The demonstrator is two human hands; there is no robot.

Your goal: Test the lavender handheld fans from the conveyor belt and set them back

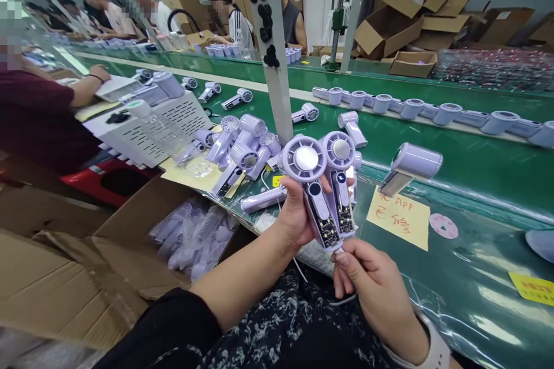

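The right hand [376, 285] sits nearest, over the bench's near edge, its thumb and forefinger pinching a small plug on a white cable [341, 301] at the bottom of the two fans [324, 184]. The left hand [298, 213] is wrapped around both fans' handles, holding them upright side by side above the near edge, circuit boards showing in the open handles. Just right of them a yellow note [400, 218] lies on the green bench [476, 277], with another fan [411, 166] standing on its far corner. Left of the hands a pile of fans [242, 153] rests on the bench, with a cardboard box [86, 265] below the edge. Farther back, a row of fans [433, 110] lines the belt, and people work along the far side.
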